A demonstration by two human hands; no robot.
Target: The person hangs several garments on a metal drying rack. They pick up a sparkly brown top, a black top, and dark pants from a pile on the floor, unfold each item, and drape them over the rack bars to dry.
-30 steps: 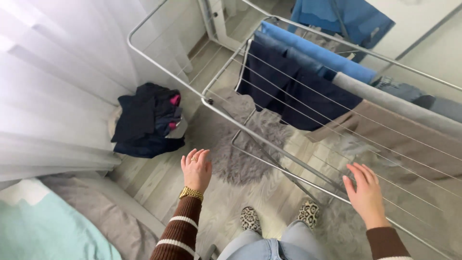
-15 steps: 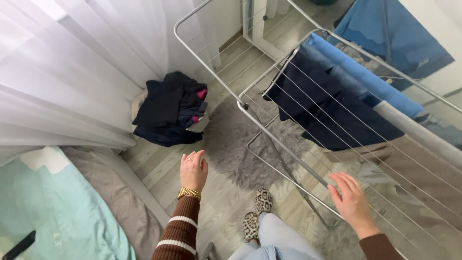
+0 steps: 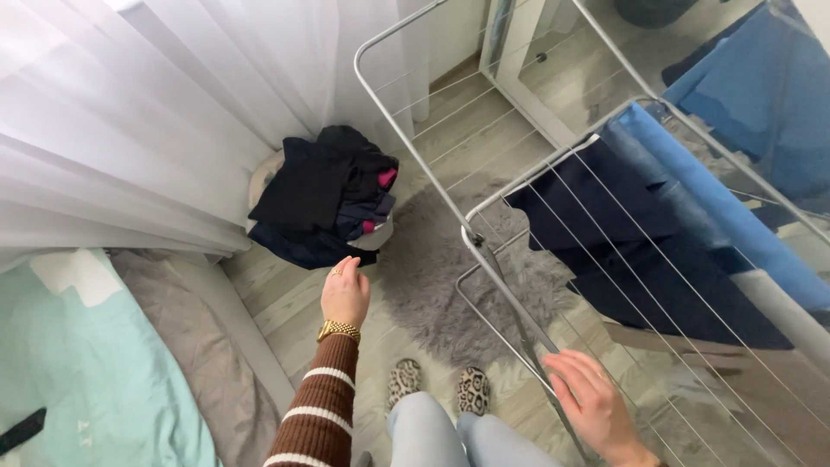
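My left hand (image 3: 345, 292) reaches forward, fingers loosely apart and empty, a gold watch on the wrist and a brown striped sleeve behind it. It hovers just short of a heap of dark clothes (image 3: 324, 197) with pink bits, piled in a pale basket on the floor. My right hand (image 3: 592, 405) is open, held at the near rail of a metal drying rack (image 3: 477, 244). On the rack hang a navy garment (image 3: 640, 251) and a blue one (image 3: 718, 203).
A grey fluffy rug (image 3: 450, 281) lies under the rack on the pale wood floor. White curtains (image 3: 156, 121) fill the left. A bed with a teal cover (image 3: 86, 372) is at the lower left. My feet wear leopard slippers (image 3: 437, 385).
The view has swung left and I have stepped toward the clothes heap. My left hand has moved closer to it. The right hand has slid lower along the rack's rail.
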